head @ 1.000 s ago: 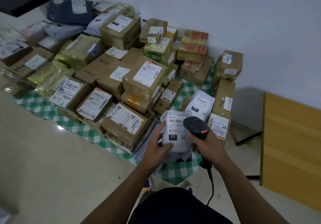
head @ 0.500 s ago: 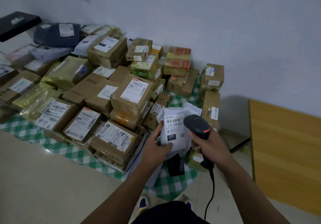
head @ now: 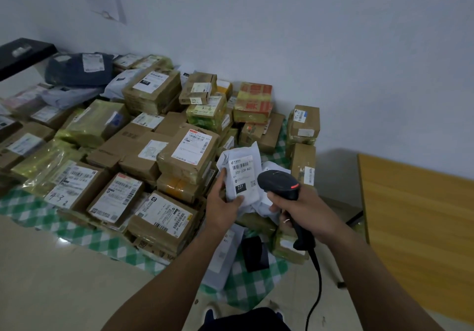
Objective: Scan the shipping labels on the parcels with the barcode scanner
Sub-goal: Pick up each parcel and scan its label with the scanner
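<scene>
My left hand (head: pixel 222 206) grips a small white soft parcel (head: pixel 242 174) from its left and lower edge, label facing me, with a barcode and "231" on it. My right hand (head: pixel 298 208) holds a black corded barcode scanner (head: pixel 279 182) by its handle, head level with the parcel's right side, a red light on its top. Its cable (head: pixel 316 276) hangs down past my right forearm. Several labelled cardboard boxes (head: pixel 189 155) and bags are piled on a green checked cloth (head: pixel 246 282) on the floor.
A wooden table top (head: pixel 420 217) stands at the right with a leg beneath. A black flat item (head: pixel 255 253) and a white mailer lie on the cloth below my hands. White wall behind; pale tiled floor (head: pixel 64 279) at the lower left.
My left hand has lifted the white parcel up off the pile, and the scanner has risen with it. The view has tilted up, showing more wall.
</scene>
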The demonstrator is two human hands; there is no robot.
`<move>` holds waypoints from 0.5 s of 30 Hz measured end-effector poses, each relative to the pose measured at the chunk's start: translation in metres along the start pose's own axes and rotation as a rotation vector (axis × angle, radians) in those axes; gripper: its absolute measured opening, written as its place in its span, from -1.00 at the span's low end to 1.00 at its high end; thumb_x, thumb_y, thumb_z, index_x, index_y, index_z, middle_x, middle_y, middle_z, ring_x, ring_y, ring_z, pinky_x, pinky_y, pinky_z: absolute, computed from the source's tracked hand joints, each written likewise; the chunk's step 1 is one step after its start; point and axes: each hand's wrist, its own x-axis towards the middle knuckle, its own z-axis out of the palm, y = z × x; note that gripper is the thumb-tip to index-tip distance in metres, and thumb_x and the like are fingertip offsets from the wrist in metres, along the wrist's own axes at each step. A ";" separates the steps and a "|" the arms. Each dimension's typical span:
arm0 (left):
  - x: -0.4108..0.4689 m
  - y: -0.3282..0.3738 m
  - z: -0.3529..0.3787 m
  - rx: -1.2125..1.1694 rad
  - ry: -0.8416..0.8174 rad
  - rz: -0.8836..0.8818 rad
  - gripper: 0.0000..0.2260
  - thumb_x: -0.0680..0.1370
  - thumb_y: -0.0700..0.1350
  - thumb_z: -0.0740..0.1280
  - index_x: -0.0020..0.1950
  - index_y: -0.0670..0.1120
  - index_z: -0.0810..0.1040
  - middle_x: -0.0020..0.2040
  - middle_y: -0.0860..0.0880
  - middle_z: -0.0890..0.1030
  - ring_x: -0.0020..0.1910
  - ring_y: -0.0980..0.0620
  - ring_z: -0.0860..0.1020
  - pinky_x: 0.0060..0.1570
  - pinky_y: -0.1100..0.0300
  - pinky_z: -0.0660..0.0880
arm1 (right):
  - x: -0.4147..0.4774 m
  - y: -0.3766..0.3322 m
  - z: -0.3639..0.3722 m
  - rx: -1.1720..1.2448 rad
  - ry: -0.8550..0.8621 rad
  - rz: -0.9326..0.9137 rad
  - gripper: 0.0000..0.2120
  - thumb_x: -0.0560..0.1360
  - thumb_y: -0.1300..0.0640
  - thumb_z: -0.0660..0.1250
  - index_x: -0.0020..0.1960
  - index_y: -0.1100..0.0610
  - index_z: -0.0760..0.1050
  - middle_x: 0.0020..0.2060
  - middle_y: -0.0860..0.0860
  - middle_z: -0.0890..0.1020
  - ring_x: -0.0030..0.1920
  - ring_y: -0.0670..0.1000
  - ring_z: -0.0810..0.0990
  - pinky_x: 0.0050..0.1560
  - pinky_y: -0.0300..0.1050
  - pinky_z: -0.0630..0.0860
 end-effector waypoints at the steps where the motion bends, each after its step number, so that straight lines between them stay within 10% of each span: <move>1: 0.000 0.000 -0.001 -0.002 0.002 -0.010 -0.23 0.50 -0.45 0.46 0.61 0.03 0.30 0.39 0.09 0.53 0.41 0.11 0.47 0.16 0.28 0.59 | -0.001 0.000 0.001 -0.001 -0.002 0.001 -0.85 0.60 0.03 0.45 0.16 -0.02 0.60 -0.18 0.05 0.75 -0.34 -0.03 0.58 -0.22 -0.03 0.54; 15: -0.002 -0.004 -0.007 0.019 -0.001 -0.017 -0.23 0.49 -0.47 0.44 0.61 0.02 0.32 0.40 0.02 0.56 0.44 0.06 0.48 0.19 0.26 0.58 | -0.008 -0.001 0.003 -0.006 -0.037 0.027 -0.85 0.60 0.01 0.46 0.12 0.02 0.61 -0.24 0.05 0.71 -0.35 -0.04 0.57 -0.22 -0.06 0.54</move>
